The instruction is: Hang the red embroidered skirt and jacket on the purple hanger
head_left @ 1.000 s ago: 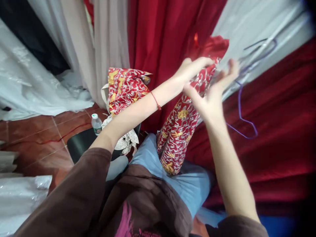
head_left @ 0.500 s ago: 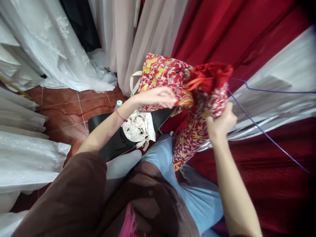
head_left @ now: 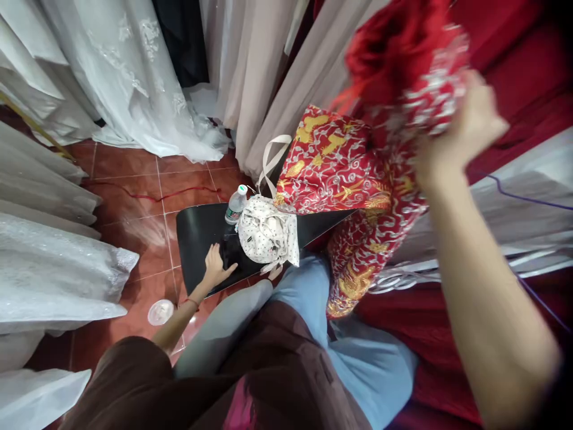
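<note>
My right hand (head_left: 465, 128) is raised at the upper right, closed around the gathered top of a red embroidered garment (head_left: 340, 161). Gold and silver patterns cover the garment, and its lower parts hang over the bench and beside my knee. Motion blurs this hand and the bunched red cloth. My left hand (head_left: 217, 269) is low over the front of a black bench (head_left: 197, 224), thumb and fingers apart. By its fingertips lies a dark, glossy flat object (head_left: 231, 251); whether they touch I cannot tell.
On the bench are a white dotted cloth bag (head_left: 262, 233) and a clear plastic bottle (head_left: 236, 206). A round whitish lid or dish (head_left: 160, 312) lies on the tiled floor (head_left: 134, 230). White gowns (head_left: 129, 89) hang at left, red fabric (head_left: 510, 65) at right.
My right hand has lifted the garment up and to the right. My left hand has moved away from the garment, down to the bench. The bottle shows more fully.
</note>
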### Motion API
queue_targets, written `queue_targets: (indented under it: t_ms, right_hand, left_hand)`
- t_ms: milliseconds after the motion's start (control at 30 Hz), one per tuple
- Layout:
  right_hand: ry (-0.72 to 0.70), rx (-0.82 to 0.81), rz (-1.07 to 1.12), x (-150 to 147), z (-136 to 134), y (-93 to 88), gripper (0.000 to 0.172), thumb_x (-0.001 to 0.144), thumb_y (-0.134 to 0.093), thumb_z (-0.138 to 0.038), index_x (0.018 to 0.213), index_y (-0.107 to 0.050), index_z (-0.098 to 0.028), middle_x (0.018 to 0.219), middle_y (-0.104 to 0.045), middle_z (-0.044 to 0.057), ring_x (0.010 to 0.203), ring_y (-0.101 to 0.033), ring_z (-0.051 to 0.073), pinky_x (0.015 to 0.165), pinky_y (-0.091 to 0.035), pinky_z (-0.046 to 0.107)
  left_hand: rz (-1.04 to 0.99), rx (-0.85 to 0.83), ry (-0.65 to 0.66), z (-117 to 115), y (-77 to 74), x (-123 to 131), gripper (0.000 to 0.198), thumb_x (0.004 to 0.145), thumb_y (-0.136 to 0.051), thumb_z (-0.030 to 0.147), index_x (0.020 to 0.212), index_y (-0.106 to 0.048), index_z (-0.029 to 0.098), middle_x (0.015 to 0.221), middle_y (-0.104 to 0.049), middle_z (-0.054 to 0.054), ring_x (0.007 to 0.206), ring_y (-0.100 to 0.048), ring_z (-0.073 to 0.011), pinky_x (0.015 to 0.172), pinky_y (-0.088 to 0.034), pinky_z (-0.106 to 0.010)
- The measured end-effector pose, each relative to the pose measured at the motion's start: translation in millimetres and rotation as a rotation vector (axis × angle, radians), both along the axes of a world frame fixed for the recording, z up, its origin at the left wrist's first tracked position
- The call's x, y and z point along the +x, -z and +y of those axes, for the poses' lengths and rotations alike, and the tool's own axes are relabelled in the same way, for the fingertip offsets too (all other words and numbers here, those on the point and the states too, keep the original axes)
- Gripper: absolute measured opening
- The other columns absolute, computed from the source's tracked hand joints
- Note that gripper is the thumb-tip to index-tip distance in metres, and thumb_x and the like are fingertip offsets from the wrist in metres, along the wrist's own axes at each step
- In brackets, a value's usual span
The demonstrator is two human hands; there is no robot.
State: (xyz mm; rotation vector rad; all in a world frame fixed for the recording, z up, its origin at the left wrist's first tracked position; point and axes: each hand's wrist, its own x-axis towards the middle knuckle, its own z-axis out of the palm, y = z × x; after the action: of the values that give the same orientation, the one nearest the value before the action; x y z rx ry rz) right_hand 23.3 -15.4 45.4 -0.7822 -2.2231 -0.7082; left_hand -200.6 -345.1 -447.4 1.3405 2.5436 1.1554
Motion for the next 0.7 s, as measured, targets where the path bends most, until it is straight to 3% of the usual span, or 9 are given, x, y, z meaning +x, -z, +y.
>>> queue_targets:
  t_ms: [67, 100, 233, 467, 700]
  right_hand:
    - [0.029, -0.04, -0.009, -41, -14, 23.3, 0.047, 0.105, -0.02, -0.035, 0.143, -0.047, -0.026, 0.137, -0.06, 0.015, 0.116, -0.059, 0.032, 0.09, -0.046, 0.047]
    - [0.025, -0.069, -0.075, -54, -21, 35.9, 0.046, 0.105, -0.023, -0.031, 0.142, -0.05, -0.023, 0.139, -0.059, 0.015, 0.116, -0.059, 0.03, 0.091, -0.047, 0.046]
    - [-0.02, -0.122, -0.153, -65, -35, 66.4, 0.046, 0.101, -0.029, -0.019, 0.14, -0.053, -0.019, 0.14, -0.057, 0.016, 0.124, -0.054, 0.029, 0.089, -0.047, 0.043]
    - [-0.011, -0.153, -0.152, -53, -31, 61.7, 0.048, 0.098, -0.032, -0.017, 0.141, -0.052, -0.02, 0.141, -0.057, 0.016, 0.121, -0.057, 0.03, 0.087, -0.05, 0.043]
    - [-0.029, -0.174, -0.106, -58, -28, 68.2, 0.046, 0.096, -0.035, -0.018, 0.139, -0.052, -0.021, 0.128, -0.062, 0.015, 0.119, -0.057, 0.033, 0.086, -0.05, 0.044]
  left_hand:
    - [0.048, 0.007, 0.048, 1, 7.1, 12, 0.098, 0.085, -0.052, 0.066, 0.149, -0.025, -0.004, 0.151, -0.036, -0.034, 0.148, -0.026, -0.0463, 0.115, -0.03, -0.061]
    - [0.066, 0.016, 0.058, 1, 8.5, 16, 0.097, 0.087, -0.05, 0.065, 0.15, -0.023, -0.003, 0.152, -0.035, -0.034, 0.149, -0.024, -0.0455, 0.115, -0.03, -0.06]
    - [0.078, 0.028, 0.072, 1, 10.3, 17, 0.091, 0.092, -0.044, 0.06, 0.152, -0.019, -0.003, 0.154, -0.033, -0.034, 0.15, -0.024, -0.0445, 0.114, -0.03, -0.059]
    - [0.075, -0.005, 0.098, -1, 9.6, 13, 0.086, 0.092, -0.04, 0.057, 0.151, -0.024, -0.004, 0.154, -0.033, -0.035, 0.15, -0.023, -0.0434, 0.114, -0.029, -0.058]
    - [0.083, -0.025, 0.103, 0, 6.4, 16, 0.086, 0.095, -0.033, 0.059, 0.15, -0.027, -0.007, 0.155, -0.03, -0.036, 0.15, -0.023, -0.043, 0.116, -0.026, -0.057]
